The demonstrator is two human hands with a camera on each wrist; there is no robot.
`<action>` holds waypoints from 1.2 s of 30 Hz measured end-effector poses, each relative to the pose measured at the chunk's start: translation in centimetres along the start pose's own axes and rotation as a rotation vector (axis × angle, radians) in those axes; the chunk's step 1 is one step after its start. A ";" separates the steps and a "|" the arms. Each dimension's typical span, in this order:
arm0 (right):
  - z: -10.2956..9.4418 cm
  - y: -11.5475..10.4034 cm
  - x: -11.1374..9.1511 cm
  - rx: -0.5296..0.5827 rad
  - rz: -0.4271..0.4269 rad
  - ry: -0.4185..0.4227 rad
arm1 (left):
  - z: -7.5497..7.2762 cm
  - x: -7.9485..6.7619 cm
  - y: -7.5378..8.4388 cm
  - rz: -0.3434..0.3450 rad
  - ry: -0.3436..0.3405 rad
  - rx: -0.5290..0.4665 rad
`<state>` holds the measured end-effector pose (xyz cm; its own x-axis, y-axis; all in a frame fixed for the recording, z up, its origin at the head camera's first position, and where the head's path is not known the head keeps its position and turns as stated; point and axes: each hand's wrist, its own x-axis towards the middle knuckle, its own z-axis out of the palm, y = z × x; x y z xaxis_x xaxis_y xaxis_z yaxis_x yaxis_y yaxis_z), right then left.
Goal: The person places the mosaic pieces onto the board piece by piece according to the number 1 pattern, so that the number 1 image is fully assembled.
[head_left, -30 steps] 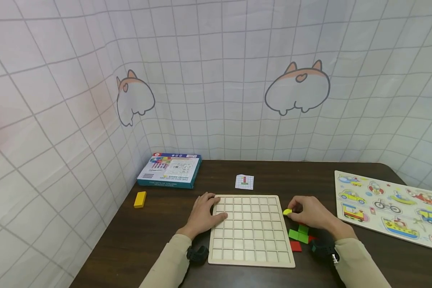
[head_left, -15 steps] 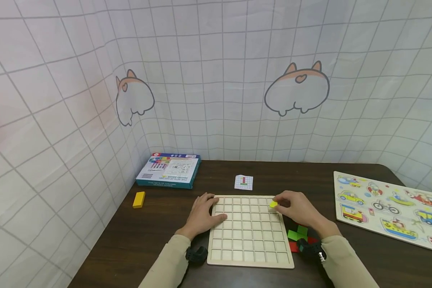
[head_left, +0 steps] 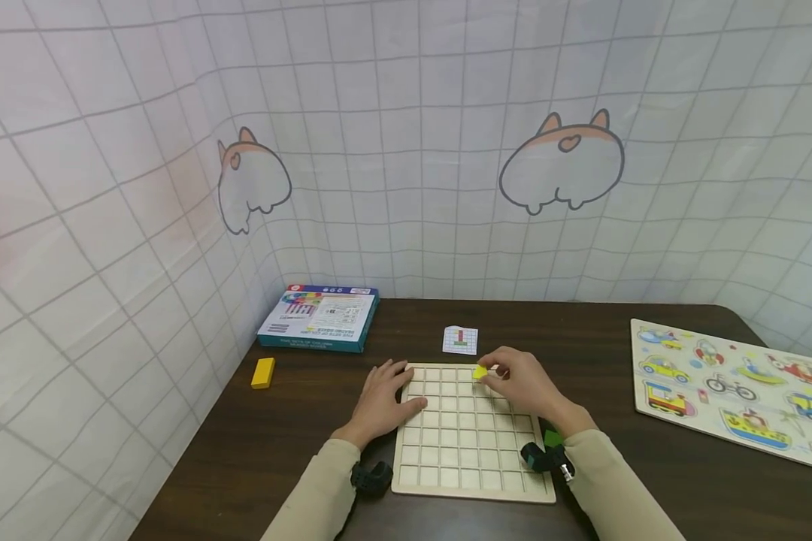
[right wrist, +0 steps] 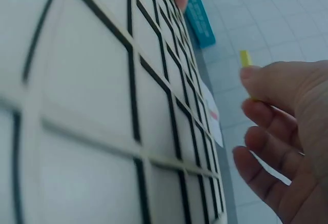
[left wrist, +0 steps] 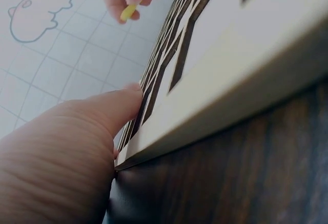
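My right hand (head_left: pixel 526 383) pinches a small yellow tile (head_left: pixel 479 372) between thumb and fingertips, over the far side of a pale wooden grid board (head_left: pixel 446 437). In the right wrist view the tile (right wrist: pixel 245 58) is held up, apart from the board. Along the board's left edge, my left hand (head_left: pixel 381 402) rests with fingers extended and the thumb (left wrist: pixel 120 108) on the rim. A green tile (head_left: pixel 552 438) shows beside the board's right edge, partly covered by the right wrist. Beyond the board lies a white gridded card (head_left: pixel 460 340) with a small coloured figure on it.
A boxed set (head_left: pixel 319 319) lies at the back left, and a yellow block (head_left: pixel 262 373) is near the table's left edge. At the right lies a picture puzzle board (head_left: pixel 737 394) with vehicles. A gridded curtain (head_left: pixel 426 173) hangs behind the dark table (head_left: pixel 243 458).
My right hand has carried the yellow tile leftward from beside the board to above its far rows. The red tiles are now hidden behind the right wrist. The left hand stays in place.
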<state>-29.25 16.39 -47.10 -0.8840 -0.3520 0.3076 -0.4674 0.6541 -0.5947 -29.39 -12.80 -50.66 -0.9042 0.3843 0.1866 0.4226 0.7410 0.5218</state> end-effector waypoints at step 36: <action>3.7 -2.1 2.3 -0.053 -0.035 -0.120 | -0.3 0.3 0.4 -0.025 -0.026 0.048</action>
<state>-30.28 11.72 -47.88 -0.8612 -0.4508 0.2349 -0.5009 0.6735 -0.5436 -29.49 -12.51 -50.16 -0.9129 0.3789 0.1516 0.4027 0.7763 0.4850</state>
